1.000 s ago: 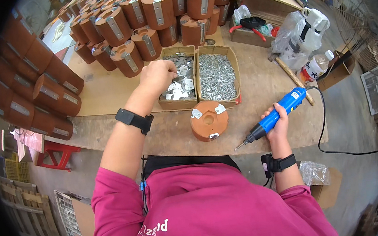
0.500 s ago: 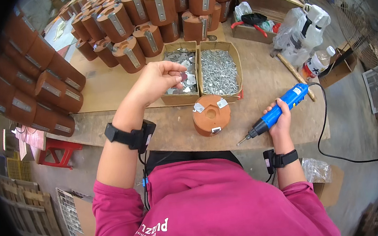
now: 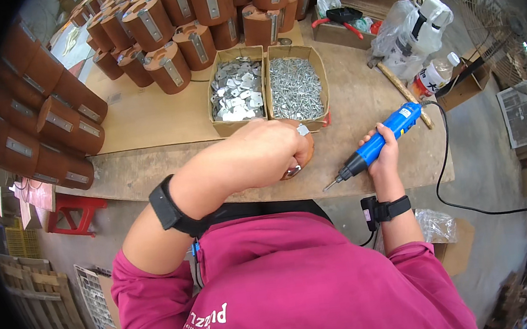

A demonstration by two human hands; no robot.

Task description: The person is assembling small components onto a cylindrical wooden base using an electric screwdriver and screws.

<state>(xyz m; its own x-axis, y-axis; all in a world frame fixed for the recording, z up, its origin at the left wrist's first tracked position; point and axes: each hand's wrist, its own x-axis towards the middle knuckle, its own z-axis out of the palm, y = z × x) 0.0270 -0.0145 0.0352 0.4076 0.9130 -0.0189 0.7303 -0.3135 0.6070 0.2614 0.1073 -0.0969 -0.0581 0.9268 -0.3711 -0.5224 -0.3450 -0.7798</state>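
My left hand (image 3: 249,152) reaches over a brown wooden cylinder (image 3: 308,152), hiding most of it. Its fingers are curled together by the cylinder's near side; whatever they pinch is hidden. A small metal tab (image 3: 303,129) shows on the cylinder's far right rim, and a shiny bit of metal (image 3: 291,171) glints beside the fingertips. Wrapped in my right hand (image 3: 385,151) is a blue and black electric screwdriver (image 3: 384,141), its bit pointing left and toward me above the table's near edge. Just beyond the cylinder stand a box of metal tabs (image 3: 238,90) and a box of screws (image 3: 296,89).
Brown cylinders with metal strips (image 3: 166,67) are stacked at the back and on the left (image 3: 57,125). A hammer (image 3: 404,93), a bottle (image 3: 437,75) and plastic bags lie right. The screwdriver's black cable (image 3: 441,191) loops off the table (image 3: 349,184). A fan (image 3: 494,5) stands right.
My left hand has moved from over the box of metal tabs down and right onto the cylinder. My right hand keeps hold of the screwdriver. The whole view has shifted slightly.
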